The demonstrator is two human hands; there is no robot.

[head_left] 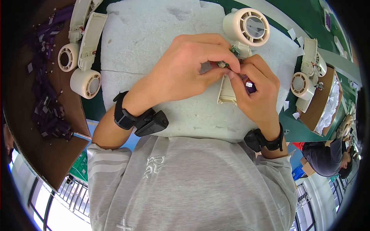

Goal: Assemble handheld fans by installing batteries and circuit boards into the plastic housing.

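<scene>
A cream handheld fan lies on the pale foam pad, its round fan head point(236, 30) at the far side and its open handle shell point(226, 91) running toward me beneath my hands. My left hand point(189, 63) is closed, thumb and forefinger pinching a small green circuit board point(222, 64) above the top of the handle. Close against it, my right hand point(259, 82) is closed too, its thumb and fingertips meeting the left fingertips. A purple battery point(249, 85) shows between the right hand's curled fingers. What the touching fingertips pinch is hidden.
A cardboard box point(73, 107) of purple batteries point(48, 104) stands at left. Beside it are cream fans point(85, 82) with handles. At right are more fan parts point(302, 85) and a box of white paper pieces point(329, 104). A person point(325, 156) is at far right.
</scene>
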